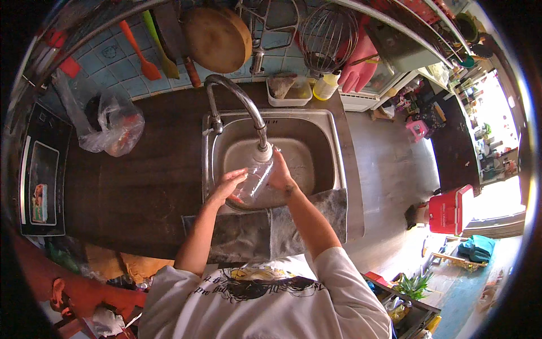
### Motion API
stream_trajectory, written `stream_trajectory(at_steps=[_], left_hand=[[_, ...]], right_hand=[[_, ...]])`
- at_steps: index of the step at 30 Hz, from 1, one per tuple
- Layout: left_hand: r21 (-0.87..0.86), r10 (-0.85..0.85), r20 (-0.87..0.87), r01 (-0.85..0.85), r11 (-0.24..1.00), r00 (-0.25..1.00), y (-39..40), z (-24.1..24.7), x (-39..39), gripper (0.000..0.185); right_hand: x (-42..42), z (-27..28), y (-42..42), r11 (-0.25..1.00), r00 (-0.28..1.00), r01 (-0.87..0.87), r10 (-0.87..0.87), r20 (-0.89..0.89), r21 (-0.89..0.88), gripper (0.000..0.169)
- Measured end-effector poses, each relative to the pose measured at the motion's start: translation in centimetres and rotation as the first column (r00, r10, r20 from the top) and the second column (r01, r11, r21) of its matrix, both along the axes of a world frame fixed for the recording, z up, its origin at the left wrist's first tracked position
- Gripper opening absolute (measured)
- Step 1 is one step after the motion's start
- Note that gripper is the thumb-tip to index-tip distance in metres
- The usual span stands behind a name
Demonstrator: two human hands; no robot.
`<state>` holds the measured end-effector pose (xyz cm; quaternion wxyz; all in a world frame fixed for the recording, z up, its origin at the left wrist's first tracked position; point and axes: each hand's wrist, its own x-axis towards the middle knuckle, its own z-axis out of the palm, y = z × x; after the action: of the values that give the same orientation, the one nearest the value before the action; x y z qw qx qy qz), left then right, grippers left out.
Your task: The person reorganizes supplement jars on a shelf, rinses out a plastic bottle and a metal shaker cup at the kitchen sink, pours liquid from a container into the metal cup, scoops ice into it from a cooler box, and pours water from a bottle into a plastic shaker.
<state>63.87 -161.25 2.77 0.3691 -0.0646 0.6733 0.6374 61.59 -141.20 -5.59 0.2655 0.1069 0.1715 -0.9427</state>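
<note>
A clear, see-through container [256,178], perhaps a jar or bottle, is tilted over the steel sink [324,156]. Its upper end is right beneath the pale nozzle of the chrome faucet [243,95]. My left hand [230,185] holds its left side, fingers spread along the wall. On the opposite side, my right hand [279,171] supports it with the palm, fingers pointing towards the faucet. Glare on the clear wall hides whether water is inside. A dark grey cloth [241,237] lies over the counter's front edge, below my forearms.
Behind the sink stand a plastic tub [290,101] with a sponge-like pad and a bottle of yellow liquid [325,87]. A whisk [328,38], pink rubber gloves [360,63] and a round wooden board [216,40] hang above. A clear plastic bag [114,127] sits left on the dark counter [139,182].
</note>
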Motion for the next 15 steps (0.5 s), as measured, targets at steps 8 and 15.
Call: stream_trajectory(at_steps=[8,15], left_hand=[[0.025,0.078,0.041,-0.079,0.997,0.996,-2.8,0.8,1.0,0.048],[0.171,0.199,0.222,-0.239,0.956,0.955,-2.8,0.7,1.9,0.055]], right_hand=[[0.8,1.5,-3.2,0.953,0.977,0.107,-0.049,-0.206,0.282,0.055],[1.1,-0.7,-1.3,0.776,0.985,-0.143,0.053,0.162,0.615,0.039]])
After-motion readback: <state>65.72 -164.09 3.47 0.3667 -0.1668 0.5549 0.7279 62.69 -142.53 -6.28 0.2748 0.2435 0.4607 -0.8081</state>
